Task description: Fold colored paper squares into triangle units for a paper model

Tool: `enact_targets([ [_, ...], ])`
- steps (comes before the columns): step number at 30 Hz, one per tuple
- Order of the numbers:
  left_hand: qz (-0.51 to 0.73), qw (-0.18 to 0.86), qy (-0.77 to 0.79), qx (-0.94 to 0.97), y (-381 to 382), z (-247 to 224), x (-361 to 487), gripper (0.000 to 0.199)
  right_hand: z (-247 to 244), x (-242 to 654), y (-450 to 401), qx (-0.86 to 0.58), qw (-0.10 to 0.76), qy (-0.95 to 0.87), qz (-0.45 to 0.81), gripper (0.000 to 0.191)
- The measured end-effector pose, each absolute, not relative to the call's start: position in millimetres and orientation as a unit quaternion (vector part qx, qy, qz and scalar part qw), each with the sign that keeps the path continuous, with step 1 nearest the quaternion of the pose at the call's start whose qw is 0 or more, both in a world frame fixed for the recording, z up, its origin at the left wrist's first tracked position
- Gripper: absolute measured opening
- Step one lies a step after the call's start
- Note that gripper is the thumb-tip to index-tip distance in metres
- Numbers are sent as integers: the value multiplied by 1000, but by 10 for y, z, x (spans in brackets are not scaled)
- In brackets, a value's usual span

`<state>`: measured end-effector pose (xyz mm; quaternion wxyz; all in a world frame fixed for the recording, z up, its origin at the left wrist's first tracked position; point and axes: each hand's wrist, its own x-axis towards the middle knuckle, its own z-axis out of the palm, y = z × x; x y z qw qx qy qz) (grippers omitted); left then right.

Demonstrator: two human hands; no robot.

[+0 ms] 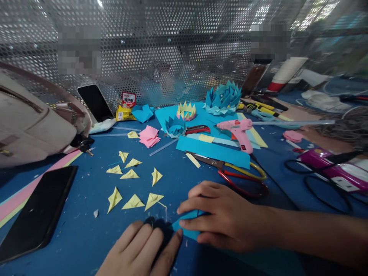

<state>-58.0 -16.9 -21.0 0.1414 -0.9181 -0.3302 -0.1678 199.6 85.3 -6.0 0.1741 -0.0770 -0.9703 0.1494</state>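
A folded piece of blue paper lies on the table at the lower middle. My right hand presses down on it from the right, fingers spread and stretched across it, covering much of it. At the paper's left corner, the tip of my left hand's index finger touches the edge. The other left fingers are bent and rest on the table. Just beyond my hands lie several small folded yellow paper triangles. Large scissors with red and yellow handles lie past my right hand, partly under a blue paper strip.
A pink glue gun rests on paper strips, its cord running right. Behind are blue pointed paper flowers and a yellow paper ring. A phone and bag sit left; a purple power strip lies right.
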Motion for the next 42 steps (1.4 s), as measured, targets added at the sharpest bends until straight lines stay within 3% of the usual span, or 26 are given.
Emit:
enact_targets([
  [14,-184,96,-328,-922,-208,-166,-505,63,-49,1701,980,6,168,-981,95,37],
  [22,-197,91,-329,-919,-218,-130,-517,58,-26,2056,994,-81,121,-984,103,41],
  [32,-216,36,-350,-911,-268,-204,-460,47,123,2234,954,-163,121,-973,108,24],
  [42,-179,-115,-495,-842,-69,-14,-195,13,490,1756,1002,-205,-89,-942,252,17],
])
